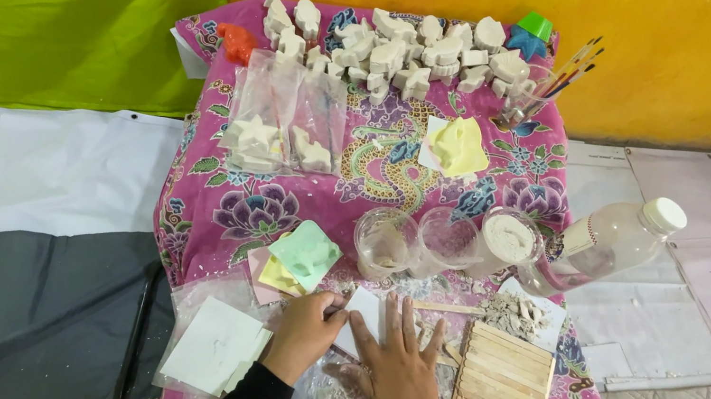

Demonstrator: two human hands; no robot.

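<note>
My left hand (304, 330) is curled at the left edge of a small white card (366, 312) lying on the pink floral cloth (220, 206); whether it pinches the card or a thin tool, I cannot tell. My right hand (400, 368) lies flat with fingers spread, pressing on the card's lower right part. A thin wooden stick (449, 308) rests just beyond my right fingertips. A row of wooden sticks laid side by side (504, 382) sits to the right of my right hand. Pastel green and yellow moulds (302, 257) lie just above my left hand.
Three clear plastic cups (445, 240) stand mid-table, one holding white powder. A plastic bottle (612, 245) lies tilted at the right. Many white plaster figures (399, 51) crowd the far edge, some in clear bags (283, 125). Paintbrushes (573, 68) stand in a cup. White sheets (213, 346) lie at left.
</note>
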